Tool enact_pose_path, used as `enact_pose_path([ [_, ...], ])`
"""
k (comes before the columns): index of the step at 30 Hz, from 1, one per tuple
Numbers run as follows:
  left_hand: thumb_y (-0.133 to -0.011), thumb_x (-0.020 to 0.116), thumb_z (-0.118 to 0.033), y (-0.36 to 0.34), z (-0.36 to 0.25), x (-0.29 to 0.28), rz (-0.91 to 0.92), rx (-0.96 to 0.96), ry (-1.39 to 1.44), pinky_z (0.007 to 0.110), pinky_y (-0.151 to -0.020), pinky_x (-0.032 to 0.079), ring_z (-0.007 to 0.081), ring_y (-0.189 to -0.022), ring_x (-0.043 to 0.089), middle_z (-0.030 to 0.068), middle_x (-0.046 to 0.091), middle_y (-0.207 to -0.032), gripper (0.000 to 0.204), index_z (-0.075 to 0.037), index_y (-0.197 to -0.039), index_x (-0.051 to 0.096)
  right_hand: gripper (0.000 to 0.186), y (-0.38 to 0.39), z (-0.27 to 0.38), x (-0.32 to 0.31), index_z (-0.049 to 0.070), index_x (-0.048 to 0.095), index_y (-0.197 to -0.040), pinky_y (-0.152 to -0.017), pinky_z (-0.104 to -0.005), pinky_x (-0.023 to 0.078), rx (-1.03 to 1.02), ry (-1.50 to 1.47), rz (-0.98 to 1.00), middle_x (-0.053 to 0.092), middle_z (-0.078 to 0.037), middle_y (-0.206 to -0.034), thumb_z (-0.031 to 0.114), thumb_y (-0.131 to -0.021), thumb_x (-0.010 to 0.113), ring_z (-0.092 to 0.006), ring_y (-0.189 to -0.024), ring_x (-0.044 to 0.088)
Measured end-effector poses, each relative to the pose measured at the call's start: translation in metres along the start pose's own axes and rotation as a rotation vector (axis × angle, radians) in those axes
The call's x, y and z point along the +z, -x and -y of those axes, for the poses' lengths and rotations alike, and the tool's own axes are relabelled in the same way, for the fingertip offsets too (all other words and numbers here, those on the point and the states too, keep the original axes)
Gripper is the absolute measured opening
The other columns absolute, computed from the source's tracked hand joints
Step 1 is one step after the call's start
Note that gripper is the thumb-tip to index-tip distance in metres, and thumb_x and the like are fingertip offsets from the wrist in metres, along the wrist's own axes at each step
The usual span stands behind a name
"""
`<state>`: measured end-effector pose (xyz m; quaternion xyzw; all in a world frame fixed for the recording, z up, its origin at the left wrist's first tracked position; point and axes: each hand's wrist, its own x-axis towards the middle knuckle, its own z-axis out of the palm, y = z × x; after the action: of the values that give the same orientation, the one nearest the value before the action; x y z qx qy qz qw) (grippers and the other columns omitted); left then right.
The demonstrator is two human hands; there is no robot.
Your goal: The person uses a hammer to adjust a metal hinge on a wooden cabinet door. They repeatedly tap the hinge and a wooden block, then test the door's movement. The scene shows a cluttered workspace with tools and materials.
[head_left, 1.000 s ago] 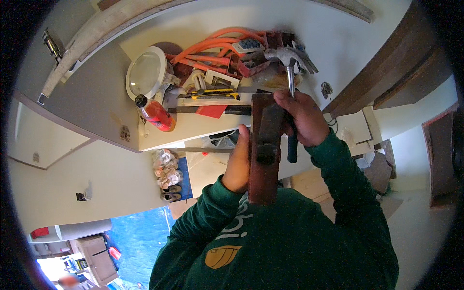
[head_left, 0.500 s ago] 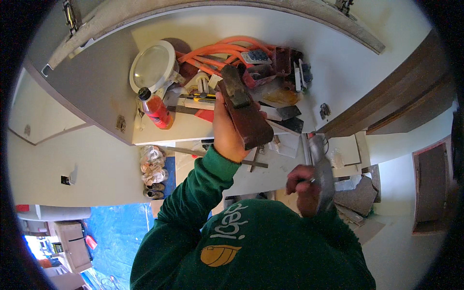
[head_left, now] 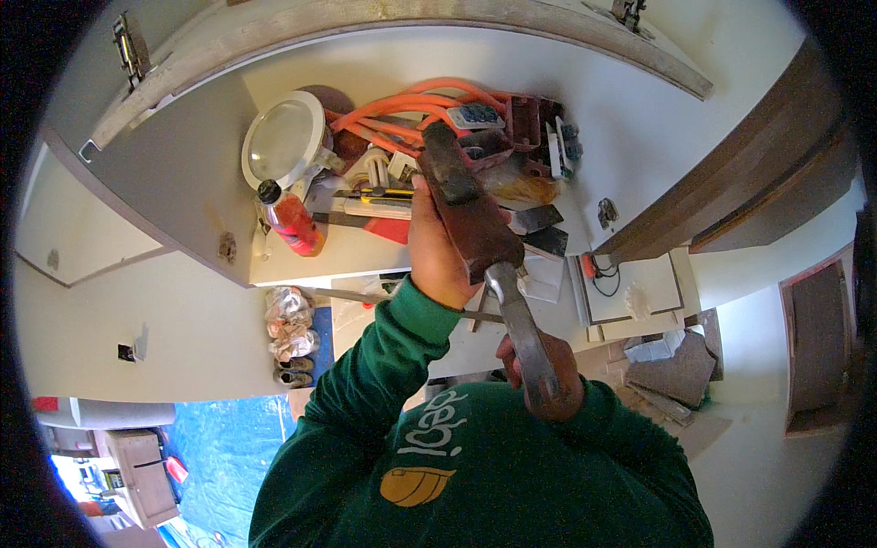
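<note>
Fingers of the left hand (head_left: pixel 438 251) are wrapped around a dark reddish-brown wooden block (head_left: pixel 470 215), clamping it from the side, with its far end reaching out over the clutter on the white tabletop (head_left: pixel 301 260). Those of the right hand (head_left: pixel 539 374) are curled tight round the handle of a metal hammer (head_left: pixel 521 329), low and close to the chest in the green sweatshirt; its upper end meets the near end of the block, just beside the left palm.

Beyond the left fingers lie a tangle of orange cable (head_left: pixel 402 110), a yellow-and-black utility knife (head_left: pixel 379 194), a red plastic bottle (head_left: pixel 290 217) with a black cap, and a round white ceiling-light fitting (head_left: pixel 283 142) farther to the left.

Risks, as I judge them: the hammer sits very near the left hand, so a swing or a slip of the steel could catch the knuckles or thumb. The block is gripped in only one hand and partly unsupported, so a jolt could twist it loose and drop it onto the knife, bottle or light fitting. Whether the knife's blade is out cannot be told; if so, a hand reaching down among the cable could be cut.
</note>
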<state>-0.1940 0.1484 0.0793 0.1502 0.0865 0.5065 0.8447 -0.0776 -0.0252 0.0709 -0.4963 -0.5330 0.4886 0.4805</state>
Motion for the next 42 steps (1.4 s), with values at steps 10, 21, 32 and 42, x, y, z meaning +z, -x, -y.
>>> enact_pose_path([
  [10,-0.094,0.036,-0.063,0.007,0.002,0.010,-0.038,0.021,-0.016,0.043,-0.075,0.051,0.0285,-0.081,0.063,0.0097,0.063,-0.088,0.058,-0.010,-0.107,0.056,0.048,-0.008,0.007,0.000,-0.001,0.057,-0.092,-0.052,-0.0281,0.041,-0.133,0.195,0.019,0.053,-0.004,-0.066,0.047,-0.091,0.058,-0.0117,-0.057,0.051],
  [21,-0.098,0.034,-0.057,0.012,0.002,0.009,0.023,0.025,-0.089,0.035,-0.082,0.051,0.0225,-0.092,0.061,0.0085,0.061,-0.103,0.056,-0.008,-0.121,0.051,0.044,-0.011,0.001,-0.004,0.000,0.056,-0.091,-0.052,-0.0284,0.041,-0.298,0.293,-0.015,0.052,-0.005,-0.066,0.043,-0.097,0.047,-0.0113,-0.056,0.050],
  [32,-0.093,0.046,-0.059,0.006,0.004,0.003,0.021,-0.006,-0.017,0.038,-0.079,0.052,0.0243,-0.088,0.062,0.0086,0.063,-0.099,0.058,-0.008,-0.119,0.054,0.039,-0.012,0.009,-0.007,0.002,0.057,-0.091,-0.050,-0.0282,0.041,-0.209,0.301,0.061,0.054,-0.003,-0.066,0.041,-0.095,0.052,-0.0106,-0.057,0.052],
  [42,-0.093,0.047,-0.059,0.003,0.004,-0.001,0.106,0.019,0.022,0.038,-0.079,0.053,0.0238,-0.087,0.062,0.0088,0.062,-0.098,0.057,-0.009,-0.118,0.054,0.045,-0.005,0.007,-0.010,0.004,0.058,-0.097,-0.058,-0.0381,0.045,-0.362,0.376,0.125,0.058,-0.013,-0.076,0.046,-0.096,0.041,-0.0282,-0.064,0.057],
])
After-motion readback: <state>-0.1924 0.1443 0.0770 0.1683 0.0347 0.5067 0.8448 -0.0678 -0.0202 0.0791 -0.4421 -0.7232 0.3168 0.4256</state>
